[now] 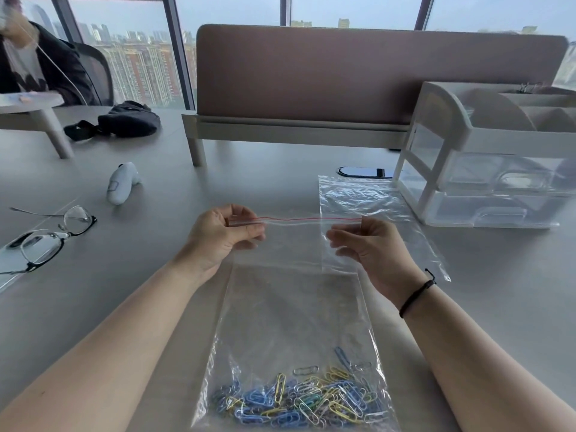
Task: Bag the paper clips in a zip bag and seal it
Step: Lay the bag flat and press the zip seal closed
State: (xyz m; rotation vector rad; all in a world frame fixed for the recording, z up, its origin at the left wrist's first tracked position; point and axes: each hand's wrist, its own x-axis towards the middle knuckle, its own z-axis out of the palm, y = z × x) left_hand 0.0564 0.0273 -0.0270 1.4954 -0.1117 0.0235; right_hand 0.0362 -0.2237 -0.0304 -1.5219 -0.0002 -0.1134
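A clear zip bag (293, 307) with a red zip line lies on the grey table, its mouth pointing away from me. Many coloured paper clips (299, 400) are heaped inside at its near end. My left hand (223, 235) pinches the left end of the zip strip between thumb and fingers. My right hand (367, 244) pinches the right end of the strip. The strip is stretched taut between both hands, slightly above the table.
A second empty zip bag (367, 198) lies behind my right hand. A white desk organiser (486, 157) stands at right, a phone (364, 172) beside it. Glasses (46, 235), a white controller (123, 183) and a black pouch (124, 120) lie left. A divider panel (358, 76) is behind.
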